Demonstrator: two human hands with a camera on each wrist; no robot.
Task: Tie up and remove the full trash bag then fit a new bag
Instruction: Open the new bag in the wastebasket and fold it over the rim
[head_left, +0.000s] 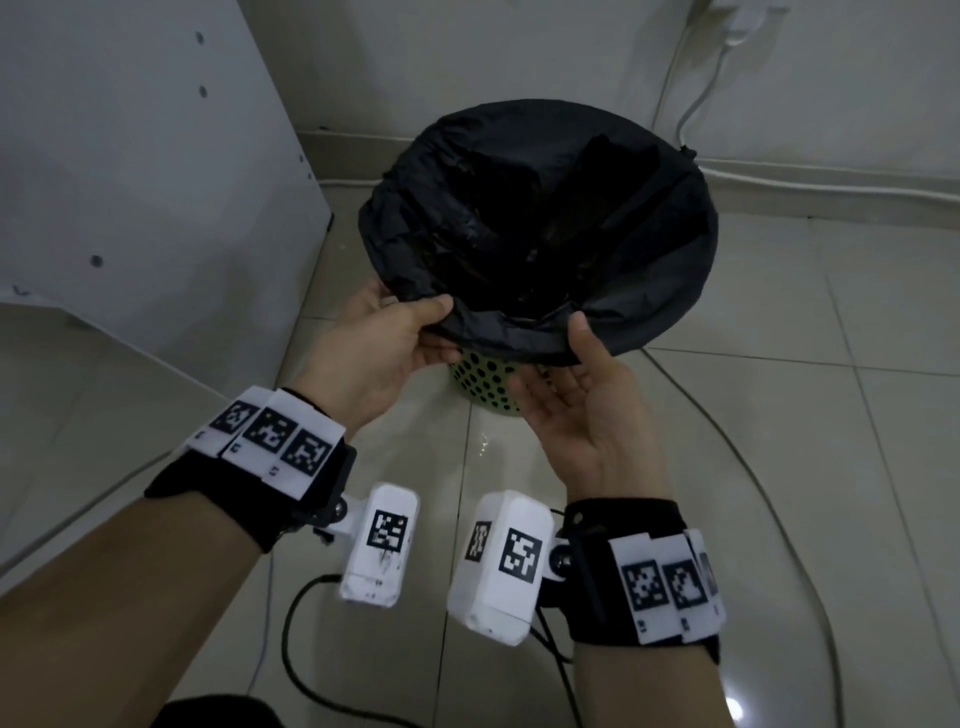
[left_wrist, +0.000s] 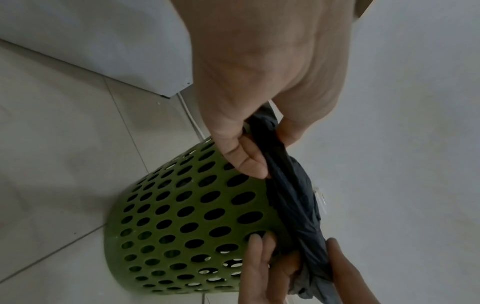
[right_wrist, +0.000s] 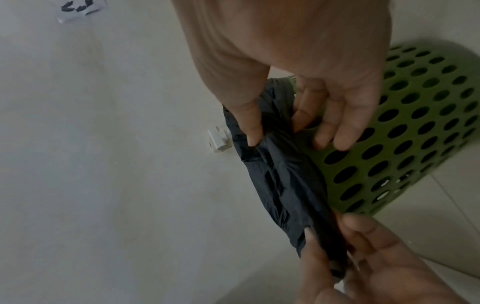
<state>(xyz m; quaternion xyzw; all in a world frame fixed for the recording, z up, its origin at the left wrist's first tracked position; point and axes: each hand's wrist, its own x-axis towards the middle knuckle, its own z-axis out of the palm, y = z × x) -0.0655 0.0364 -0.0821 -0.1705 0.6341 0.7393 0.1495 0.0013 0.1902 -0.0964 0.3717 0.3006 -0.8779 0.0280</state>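
Black bag (head_left: 649, 270) lining green bin (head_left: 483, 382), hands gripping rim

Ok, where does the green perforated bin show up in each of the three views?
Head: green bin at centre, mostly hidden under the black bag, between the two hands.
Left wrist: fills the lower middle, on the tiled floor.
Right wrist: at the right edge, behind the fingers.
Shared landmark: the bag's bunched edge along the bin's rim, pinched by both hands.
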